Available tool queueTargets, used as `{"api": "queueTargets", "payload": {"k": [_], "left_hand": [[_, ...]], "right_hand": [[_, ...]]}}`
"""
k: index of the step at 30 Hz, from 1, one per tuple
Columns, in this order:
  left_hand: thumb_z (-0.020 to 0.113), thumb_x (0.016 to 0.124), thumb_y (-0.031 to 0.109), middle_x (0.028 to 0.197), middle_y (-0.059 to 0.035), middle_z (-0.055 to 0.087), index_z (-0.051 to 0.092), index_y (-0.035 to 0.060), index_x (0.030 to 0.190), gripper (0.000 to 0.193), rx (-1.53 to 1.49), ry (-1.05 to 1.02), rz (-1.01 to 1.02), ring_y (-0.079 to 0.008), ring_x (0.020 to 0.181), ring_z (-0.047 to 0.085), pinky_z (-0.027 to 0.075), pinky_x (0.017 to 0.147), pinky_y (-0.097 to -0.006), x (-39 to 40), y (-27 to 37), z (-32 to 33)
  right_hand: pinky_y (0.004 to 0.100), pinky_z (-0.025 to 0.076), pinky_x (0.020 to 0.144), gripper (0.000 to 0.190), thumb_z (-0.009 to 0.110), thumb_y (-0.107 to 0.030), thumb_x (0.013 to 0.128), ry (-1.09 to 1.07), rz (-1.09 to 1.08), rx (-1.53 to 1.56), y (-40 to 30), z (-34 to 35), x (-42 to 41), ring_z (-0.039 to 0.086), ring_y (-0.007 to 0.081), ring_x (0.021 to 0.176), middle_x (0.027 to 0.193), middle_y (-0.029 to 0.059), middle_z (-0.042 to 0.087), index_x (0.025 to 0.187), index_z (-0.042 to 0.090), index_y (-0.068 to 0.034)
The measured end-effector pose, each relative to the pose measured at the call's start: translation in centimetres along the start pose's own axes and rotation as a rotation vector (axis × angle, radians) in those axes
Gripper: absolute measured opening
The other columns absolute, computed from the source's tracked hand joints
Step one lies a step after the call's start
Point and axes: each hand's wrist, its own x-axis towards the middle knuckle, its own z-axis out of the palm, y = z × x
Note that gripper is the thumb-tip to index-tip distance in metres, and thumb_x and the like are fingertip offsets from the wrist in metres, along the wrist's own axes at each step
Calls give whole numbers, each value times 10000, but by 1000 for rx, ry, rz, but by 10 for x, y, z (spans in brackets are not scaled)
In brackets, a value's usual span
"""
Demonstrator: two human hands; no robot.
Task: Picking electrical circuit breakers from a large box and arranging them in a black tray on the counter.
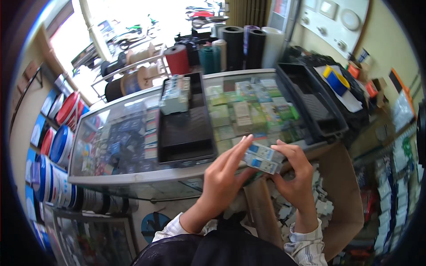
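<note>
Between my two hands is a pair of small white-and-blue boxes [263, 158], lying side by side and bearing print. My left hand [221, 181] holds them at their left end, its fingers extended along that side. Thumb and fingers of my right hand [296, 176] grip the right end. Beneath them stands an open cardboard carton [344, 196] with many small white pieces [321, 199] inside. Beyond my left hand, a black plastic tray [186, 133] lies on the glass display counter [139, 178], with a stack of small pale boxes [174, 96] at its far left part.
A second black tray [313, 96] lies at the counter's right end, beside blue and yellow tape rolls [336, 80]. Upright rolls of sheeting [232, 48] stand behind the counter. Paint pails [55, 181] line the left; packaged goods [386, 193] hang at right.
</note>
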Motion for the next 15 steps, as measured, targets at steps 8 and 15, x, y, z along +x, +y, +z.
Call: {"api": "queueTargets", "payload": {"k": [8,15], "left_hand": [[715,713,65,993,-194,623,514,68,1214,540,81,59,-130,-332,905,622,493,711,-353,18,-95,-93],[693,739,74,971,-191,643,532,68,1185,474,300,-112,-275,-295,879,646,496,746,-346,47,-145,-124]], "right_hand": [[345,447,686,423,731,-75,672,-188,-47,63,-12,121,84,557,257,761,894,106,588,1058,562,-52],[283,537,684,448,772,-73,664,-341,116,70,14,185,129,629,189,745,931,126,521,1053,558,-21]]}}
